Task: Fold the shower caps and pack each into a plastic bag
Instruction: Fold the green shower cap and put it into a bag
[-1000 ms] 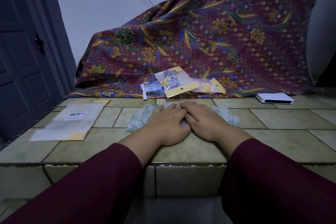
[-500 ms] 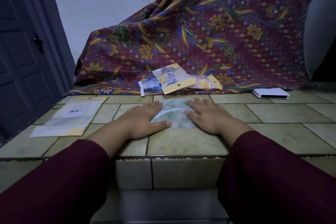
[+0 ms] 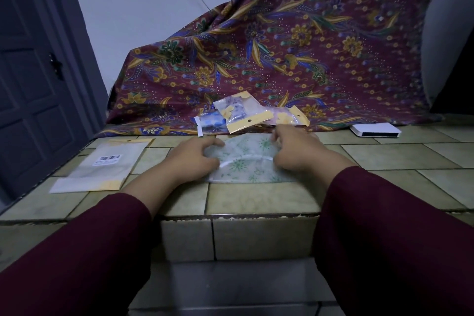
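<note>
Our left hand [image 3: 195,155] curls its fingers over the left edge of the shower cap [image 3: 243,161], pinching the thin plastic, while our right hand [image 3: 295,151] does the same at the right edge, fingers bent down onto the sheet. The cap, clear with a green starburst print, lies partly folded and flat on the tiled table [image 3: 384,159] between the two hands, its curved rim showing as a pale arc across the middle. Just beyond our fingers, at the foot of the batik cloth [image 3: 282,46], sits a small heap of packed bags [image 3: 243,115] with yellow header strips, one bag lying over the others. To the left, well apart from the cap, a flat stack of empty plastic bags [image 3: 102,167] with a barcode label rests on the tiles. To the far right, a white box [image 3: 375,129] lies near the cloth's hem. A dark door [image 3: 30,84] stands at the left, and our maroon sleeves [image 3: 89,251] fill the foreground.
</note>
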